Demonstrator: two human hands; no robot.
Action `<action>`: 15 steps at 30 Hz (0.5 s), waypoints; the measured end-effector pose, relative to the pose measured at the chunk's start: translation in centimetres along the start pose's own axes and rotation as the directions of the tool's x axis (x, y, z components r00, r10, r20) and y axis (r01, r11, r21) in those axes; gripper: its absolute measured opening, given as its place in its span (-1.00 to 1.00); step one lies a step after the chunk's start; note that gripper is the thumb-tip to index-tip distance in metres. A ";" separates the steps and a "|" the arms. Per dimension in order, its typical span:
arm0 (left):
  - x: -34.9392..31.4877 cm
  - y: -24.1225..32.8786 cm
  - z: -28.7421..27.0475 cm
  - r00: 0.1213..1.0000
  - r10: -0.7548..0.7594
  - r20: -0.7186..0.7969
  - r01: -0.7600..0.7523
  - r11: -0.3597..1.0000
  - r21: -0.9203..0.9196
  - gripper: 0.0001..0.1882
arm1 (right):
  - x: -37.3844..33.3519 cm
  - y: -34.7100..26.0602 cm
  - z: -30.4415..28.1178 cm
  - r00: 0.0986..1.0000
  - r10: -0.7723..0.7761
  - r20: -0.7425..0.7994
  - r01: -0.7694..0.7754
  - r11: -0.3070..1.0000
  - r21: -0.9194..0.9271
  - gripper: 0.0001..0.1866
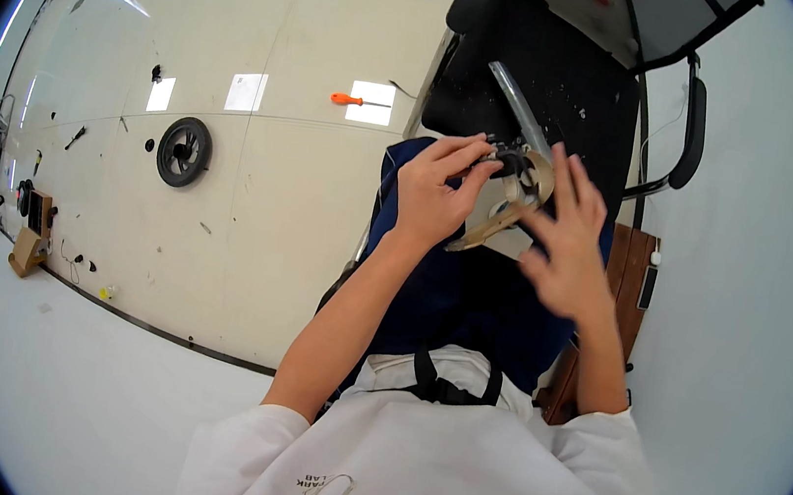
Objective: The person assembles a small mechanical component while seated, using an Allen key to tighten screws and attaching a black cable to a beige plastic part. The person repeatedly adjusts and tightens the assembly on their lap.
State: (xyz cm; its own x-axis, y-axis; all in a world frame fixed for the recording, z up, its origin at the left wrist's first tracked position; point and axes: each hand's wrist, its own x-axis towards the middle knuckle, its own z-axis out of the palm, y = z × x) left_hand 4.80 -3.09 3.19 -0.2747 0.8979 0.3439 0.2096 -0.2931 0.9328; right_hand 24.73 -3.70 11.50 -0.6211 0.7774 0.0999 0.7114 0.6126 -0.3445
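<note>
My left hand [438, 188] has its thumb and fingers pinched on a small black part [508, 158] above my lap. Joined to this part or lying against it is a beige curved piece [490, 229], bent like a ring at its far end; what exactly it is cannot be made out. Over its right side is my right hand [571, 239], fingers spread and slightly blurred, the index finger by the ring. Past my hands, a grey, shiny flat strip [518, 104] lies slanted over the black chair seat [473, 109], its near end close to the beige piece.
The black chair, with its armrest [692, 135], stands in front of me. To the left on the tiled floor are a black wheel [183, 152] and an orange-handled screwdriver [350, 99]. A cardboard box [28, 252] sits far left. A brown wooden board [622, 305] stretches along the right wall.
</note>
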 end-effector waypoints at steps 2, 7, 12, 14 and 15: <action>-0.3 0.3 -0.3 0.999 -0.044 0.001 0.044 0.999 -0.022 -0.79 | 1.2 2.7 0.1 0.995 0.096 -0.024 -0.097 0.995 -0.026 -0.49; 0.3 0.6 -0.4 0.999 -0.046 0.019 0.046 0.999 0.003 -0.79 | 9.3 6.2 3.2 0.993 0.034 -0.110 -0.022 0.995 0.101 -0.44; -0.1 -0.5 -0.9 0.999 -0.022 0.029 0.020 0.999 0.048 -0.78 | 12.7 -0.9 2.4 0.974 -0.123 -0.192 0.182 0.926 0.331 -0.53; -0.1 -0.5 -1.5 0.998 0.040 0.058 -0.050 0.984 0.171 -0.76 | 10.3 -4.0 1.2 0.964 -0.239 -0.119 0.265 0.911 0.318 -0.53; -0.2 -0.3 -1.7 0.995 0.066 0.071 -0.081 0.970 0.229 -0.75 | 8.7 -4.9 0.9 0.968 -0.225 -0.107 0.246 0.929 0.276 -0.53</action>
State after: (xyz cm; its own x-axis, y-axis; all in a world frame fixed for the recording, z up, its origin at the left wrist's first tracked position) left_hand 3.20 -3.71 3.09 -0.1926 0.8978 0.3962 0.4402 -0.2818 0.8525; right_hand 15.57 -0.02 13.24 -0.7263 0.6303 0.2742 0.4169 0.7211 -0.5534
